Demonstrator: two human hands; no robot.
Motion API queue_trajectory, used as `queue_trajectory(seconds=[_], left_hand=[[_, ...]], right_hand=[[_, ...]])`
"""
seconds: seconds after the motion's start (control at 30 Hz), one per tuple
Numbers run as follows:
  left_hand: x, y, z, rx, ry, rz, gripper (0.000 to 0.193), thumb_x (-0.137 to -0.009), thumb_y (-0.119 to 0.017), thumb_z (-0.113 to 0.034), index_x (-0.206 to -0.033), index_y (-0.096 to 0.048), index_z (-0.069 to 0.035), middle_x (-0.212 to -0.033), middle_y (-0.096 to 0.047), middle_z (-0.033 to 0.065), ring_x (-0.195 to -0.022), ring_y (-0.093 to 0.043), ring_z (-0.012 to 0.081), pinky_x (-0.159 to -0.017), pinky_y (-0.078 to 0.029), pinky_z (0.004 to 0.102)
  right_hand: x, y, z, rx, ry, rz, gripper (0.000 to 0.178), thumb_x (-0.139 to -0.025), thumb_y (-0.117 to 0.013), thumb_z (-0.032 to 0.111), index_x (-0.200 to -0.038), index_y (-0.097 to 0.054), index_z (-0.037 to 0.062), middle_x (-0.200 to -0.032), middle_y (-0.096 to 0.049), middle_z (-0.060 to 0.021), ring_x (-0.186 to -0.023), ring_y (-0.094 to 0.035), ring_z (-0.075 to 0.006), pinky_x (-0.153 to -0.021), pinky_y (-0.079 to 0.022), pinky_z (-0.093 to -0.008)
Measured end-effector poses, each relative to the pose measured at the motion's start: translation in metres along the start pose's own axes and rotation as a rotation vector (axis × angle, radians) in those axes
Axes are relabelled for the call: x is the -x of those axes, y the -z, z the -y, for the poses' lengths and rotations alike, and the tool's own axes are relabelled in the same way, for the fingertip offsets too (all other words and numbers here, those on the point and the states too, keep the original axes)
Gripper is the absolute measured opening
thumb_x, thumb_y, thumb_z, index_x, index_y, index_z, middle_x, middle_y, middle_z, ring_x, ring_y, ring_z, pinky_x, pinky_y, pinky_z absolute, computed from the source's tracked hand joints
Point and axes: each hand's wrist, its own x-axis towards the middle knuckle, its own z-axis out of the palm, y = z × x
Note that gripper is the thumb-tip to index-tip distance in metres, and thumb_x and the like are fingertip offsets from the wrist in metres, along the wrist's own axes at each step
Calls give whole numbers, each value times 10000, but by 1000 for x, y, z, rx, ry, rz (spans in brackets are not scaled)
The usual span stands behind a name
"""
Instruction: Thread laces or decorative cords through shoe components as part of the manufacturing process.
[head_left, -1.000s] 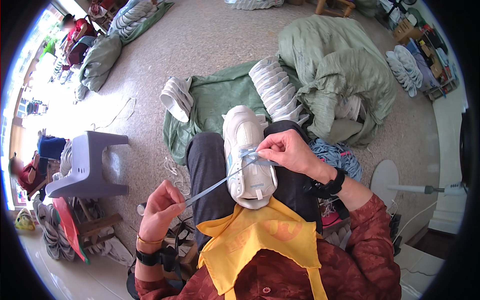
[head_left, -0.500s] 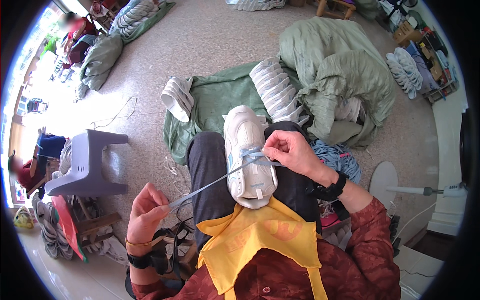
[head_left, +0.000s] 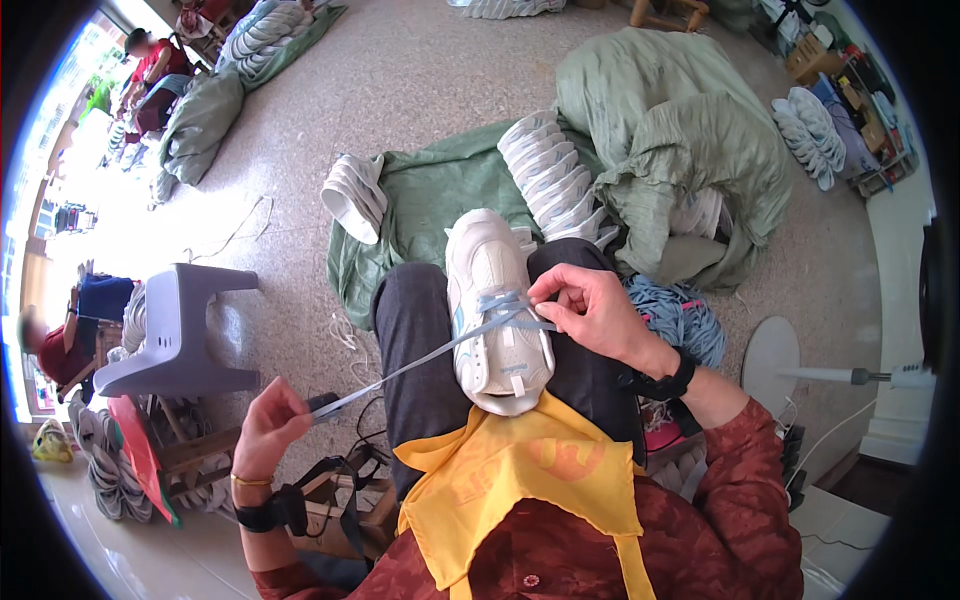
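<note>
Nearest, at the lap's lower edge: a yellow apron (head_left: 520, 480) over a dark red patterned shirt (head_left: 700, 540), just below the white sneaker (head_left: 497, 300). Sneaker lying across the dark-trousered lap (head_left: 420, 340), toe pointing away, heel touching the apron's top edge.

Left of the sneaker and lower, the left hand (head_left: 268, 425) closed in a fist around the end of a pale blue shoelace (head_left: 420, 360), a dark strap at the wrist. Lace stretched taut in a straight line from that fist up to the sneaker's eyelets. On the sneaker's right side, the right hand (head_left: 590, 310) — thumb and forefinger pinched shut on the lace where it crosses the tongue, the other fingers curled loosely, a black watch (head_left: 665, 385) at the wrist.

Just right of the sneaker, past the right hand, a bundle of blue laces (head_left: 685, 320) on the floor. Left of the sneaker, well apart, a grey plastic stool (head_left: 180, 330).

Beyond the sneaker's toe, a green cloth (head_left: 440, 190) spread on the speckled floor, with a row of white sneakers (head_left: 555, 175) stacked on it and a smaller stack (head_left: 355, 195) at its left edge — a pale green sack (head_left: 680, 130) bulging to the right of that row.
</note>
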Motion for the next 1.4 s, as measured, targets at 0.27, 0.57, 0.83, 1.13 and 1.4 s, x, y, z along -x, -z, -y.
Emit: queue_trajectory(seconds=[0.27, 0.57, 0.83, 1.13, 1.4], left_hand=[[-43, -109, -25, -364, -545, -74, 226, -827, -709, 70, -997, -571, 10, -1062, -705, 124, -988, -709, 221, -889, -561, 344], [-67, -178, -43, -485, -630, 18, 137, -875, -674, 54, -937, -562, 5, -880, -638, 107, -736, -664, 207, -637, -514, 309], [-64, -180, -66, -573, -850, 8, 107, -882, -631, 78, -904, -557, 4, -816, -573, 125, -638, -601, 261, -566, -469, 338], [-55, -189, -69, -432, -764, 165, 158, -852, -658, 67, -914, -536, -11, -822, -546, 144, -685, -609, 333, -608, -497, 391], [-55, -183, -65, -560, -726, 76, 157, -855, -677, 56, -910, -546, -10, -828, -563, 133, -694, -619, 325, -612, -501, 388]], right_hand=[[9, -1, 9, 137, 167, -75, 129, -882, -741, 43, -1000, -711, 2, -813, -706, -47, -565, -583, -60, -520, -443, -240], [17, 0, 10, 255, 236, -93, 138, -863, -774, 72, -975, -710, 23, -785, -706, -54, -492, -522, -86, -477, -407, -278], [15, 0, 14, 227, 239, -112, 165, -863, -773, 69, -1013, -714, 33, -782, -690, -63, -483, -519, -104, -474, -404, -284], [-5, -7, 15, 412, 514, -19, 104, -881, -741, 65, -969, -696, 30, -939, -640, -84, -684, -640, -247, -612, -523, -358], [15, -2, 8, 439, 454, -112, 112, -870, -742, 48, -960, -681, 25, -887, -678, -112, -705, -681, -289, -611, -535, -364]])
